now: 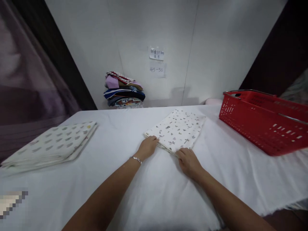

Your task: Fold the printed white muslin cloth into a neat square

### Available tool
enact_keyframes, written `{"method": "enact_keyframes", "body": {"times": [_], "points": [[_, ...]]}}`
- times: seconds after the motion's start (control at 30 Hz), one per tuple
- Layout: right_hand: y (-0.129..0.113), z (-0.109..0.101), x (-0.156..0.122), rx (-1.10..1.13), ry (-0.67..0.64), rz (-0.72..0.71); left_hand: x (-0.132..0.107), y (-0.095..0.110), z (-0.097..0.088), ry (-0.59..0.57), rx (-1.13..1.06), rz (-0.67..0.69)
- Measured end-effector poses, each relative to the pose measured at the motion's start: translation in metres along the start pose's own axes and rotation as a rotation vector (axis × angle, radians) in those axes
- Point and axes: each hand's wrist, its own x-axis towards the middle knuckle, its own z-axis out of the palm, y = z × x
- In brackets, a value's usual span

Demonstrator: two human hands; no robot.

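Observation:
A folded white cloth [178,128] with a small grey and brown print lies flat in the middle of the table. My left hand [148,147], a bracelet at its wrist, grips the near left corner, fingers on top and thumb hidden. At the near right corner, my right hand [189,160] is closed over the same edge. Several layers show along the near edge between the two hands. To the left rests a thicker pile of folded white cloth [57,141] with a grey leaf-like print, apart from both hands.
On the right side of the white-covered table [115,128] stands a red plastic basket [260,125] with metal handles. Behind the table's far edge, a stack of folded fabrics [124,91] sits against the wall. Two paper notes [157,69] are fixed there. A dark curtain hangs at left.

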Motion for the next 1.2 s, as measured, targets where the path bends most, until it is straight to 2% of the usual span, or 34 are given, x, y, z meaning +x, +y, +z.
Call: {"method": "enact_keyframes", "body": {"times": [0.1, 0.23, 0.4, 0.53, 0.7, 0.83, 0.97, 1.07, 1.2], "points": [[-0.002, 0.000, -0.001, -0.012, -0.026, 0.017, -0.002, -0.001, -0.003, 0.050, 0.018, 0.034], [0.000, 0.005, -0.003, -0.039, 0.029, -0.004, 0.001, -0.002, -0.006, 0.091, 0.062, 0.064], [0.001, 0.014, -0.002, -0.071, 0.070, -0.033, 0.007, -0.009, -0.003, 0.036, 0.047, 0.086], [0.004, 0.018, 0.001, -0.078, 0.090, -0.034, 0.014, -0.012, 0.000, 0.034, 0.041, 0.126], [0.003, 0.011, 0.003, -0.103, 0.045, -0.004, 0.021, -0.011, -0.004, 0.009, 0.102, 0.151], [-0.012, 0.008, -0.001, -0.070, 0.038, -0.066, 0.011, -0.017, -0.009, 0.054, 0.119, 0.160], [-0.024, 0.015, -0.001, -0.068, 0.028, -0.162, -0.005, -0.026, -0.009, 0.058, 0.098, 0.095], [-0.025, 0.017, 0.001, -0.038, 0.037, -0.171, -0.011, -0.018, -0.010, 0.059, 0.076, 0.025], [-0.019, 0.012, 0.002, 0.059, 0.045, -0.116, -0.020, 0.015, -0.014, 0.050, -0.002, 0.071]]}}
